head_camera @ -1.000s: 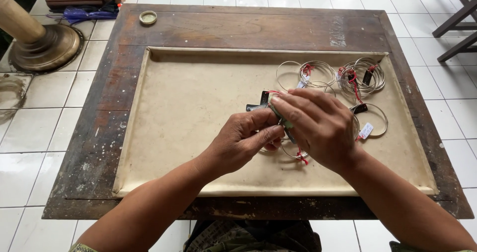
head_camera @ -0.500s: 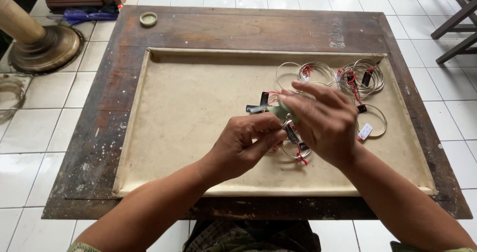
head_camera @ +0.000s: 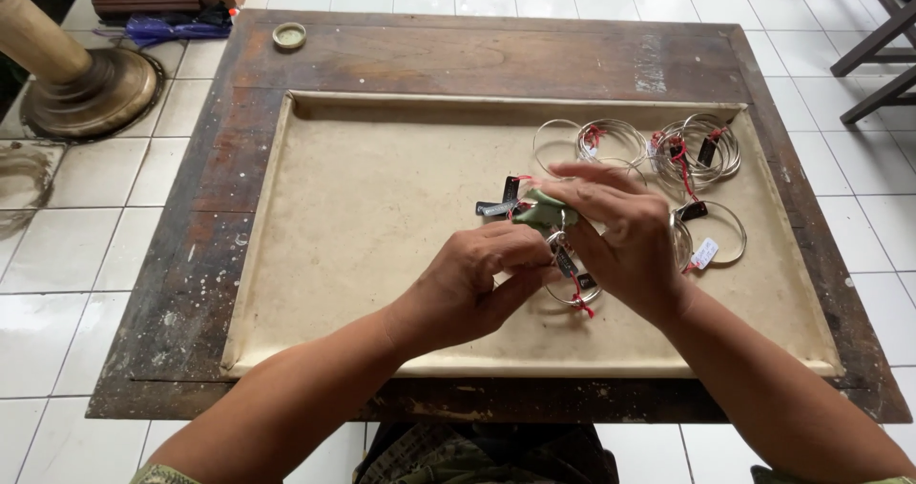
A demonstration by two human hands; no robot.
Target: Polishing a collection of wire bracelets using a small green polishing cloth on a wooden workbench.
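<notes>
Over the middle of a beige tray (head_camera: 363, 207), my left hand (head_camera: 468, 288) and my right hand (head_camera: 620, 241) meet. Between their fingertips is a small green piece (head_camera: 544, 212) together with thin silver bangles (head_camera: 571, 284) that carry red threads and small dark tags. The left thumb and fingers pinch the bangles from below; the right fingers curl over the green piece from above. More dark tags (head_camera: 498, 203) stick out to the left of the fingers. How many bangles are held is hidden by the hands.
Loose silver bangles with tags (head_camera: 692, 155) lie at the tray's back right. The tray sits in a worn dark wooden table (head_camera: 191, 284). A small round lid (head_camera: 288, 35) rests at the table's back left. A brass lamp base (head_camera: 91, 88) stands on the tiled floor.
Both hands stayed over the tray's middle. The fingers reworked their hold, and the green piece and tags show more between them now.
</notes>
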